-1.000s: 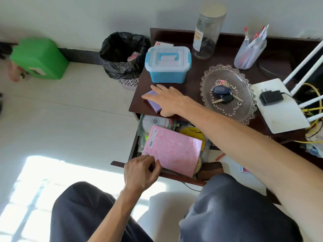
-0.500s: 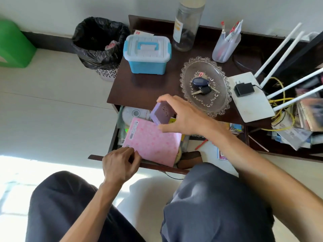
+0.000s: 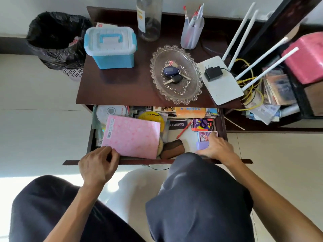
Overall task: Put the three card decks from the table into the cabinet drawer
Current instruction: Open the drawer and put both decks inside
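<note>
The cabinet drawer is pulled out below the dark table top. My right hand is inside the drawer's front right corner, its fingers closed on a lilac card deck that rests on the drawer floor. Just behind it lies a second deck with a purple printed face, and behind that a red and purple deck. My left hand grips the drawer's front edge at the left, beside a pink notebook.
The drawer also holds discs, a brown case, a red pen and papers. On the table top stand a blue lidded box, a glass dish with keys, a jar, a pen cup and a white router. A black-lined bin stands at the left.
My right hand lifted the lilac deck off the table top, carried it over the drawer and lowered it into the front right corner. The left hand has stayed on the drawer front.
</note>
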`<state>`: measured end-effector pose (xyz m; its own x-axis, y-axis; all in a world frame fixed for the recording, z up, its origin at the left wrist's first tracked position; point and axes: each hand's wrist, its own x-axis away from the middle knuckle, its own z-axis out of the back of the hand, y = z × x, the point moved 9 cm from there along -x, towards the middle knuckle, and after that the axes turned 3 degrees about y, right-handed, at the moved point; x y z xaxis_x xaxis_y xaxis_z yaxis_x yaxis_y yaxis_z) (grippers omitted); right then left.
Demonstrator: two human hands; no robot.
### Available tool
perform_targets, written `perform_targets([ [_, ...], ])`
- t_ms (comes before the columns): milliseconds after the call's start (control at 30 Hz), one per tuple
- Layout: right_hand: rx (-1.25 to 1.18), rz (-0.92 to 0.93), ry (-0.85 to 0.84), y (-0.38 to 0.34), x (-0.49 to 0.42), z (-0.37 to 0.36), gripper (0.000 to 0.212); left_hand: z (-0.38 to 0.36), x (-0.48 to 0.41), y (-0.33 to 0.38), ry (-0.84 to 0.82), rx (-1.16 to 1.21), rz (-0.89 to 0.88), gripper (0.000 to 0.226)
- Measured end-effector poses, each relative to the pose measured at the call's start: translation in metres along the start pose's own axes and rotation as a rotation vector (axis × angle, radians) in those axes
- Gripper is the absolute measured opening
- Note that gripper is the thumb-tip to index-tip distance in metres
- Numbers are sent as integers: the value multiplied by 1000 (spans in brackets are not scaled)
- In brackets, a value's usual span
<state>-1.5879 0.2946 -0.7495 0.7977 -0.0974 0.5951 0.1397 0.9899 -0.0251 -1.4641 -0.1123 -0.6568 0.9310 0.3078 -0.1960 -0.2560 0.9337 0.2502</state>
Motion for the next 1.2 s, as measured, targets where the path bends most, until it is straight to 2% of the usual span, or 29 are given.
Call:
perform_targets([
  [367,120,-39,4,0,-3,-5,92,0,0,-1,-6,-3,19,45],
  [633,429,47,36,-29,-2,7,92,-2,0,-2,-49,-2,31,43],
  [733,434,95,20,-37,0,7,97,-3,-1,-2,-66,1,35,43],
  [800,363,168,0,-44,2,6,90,-3,-1,-2,-61,-3,27,44],
  [900,305,287,-41,-49,6,3,68,-3,0,-3,-60,-9,30,45],
  [967,314,301,-49,-47,6,4,56,-4,0,-3,-64,-11,34,45],
  [1200,317,314,-14,-44,6,10,53,-3,0,-1,-57,-15,14,45],
])
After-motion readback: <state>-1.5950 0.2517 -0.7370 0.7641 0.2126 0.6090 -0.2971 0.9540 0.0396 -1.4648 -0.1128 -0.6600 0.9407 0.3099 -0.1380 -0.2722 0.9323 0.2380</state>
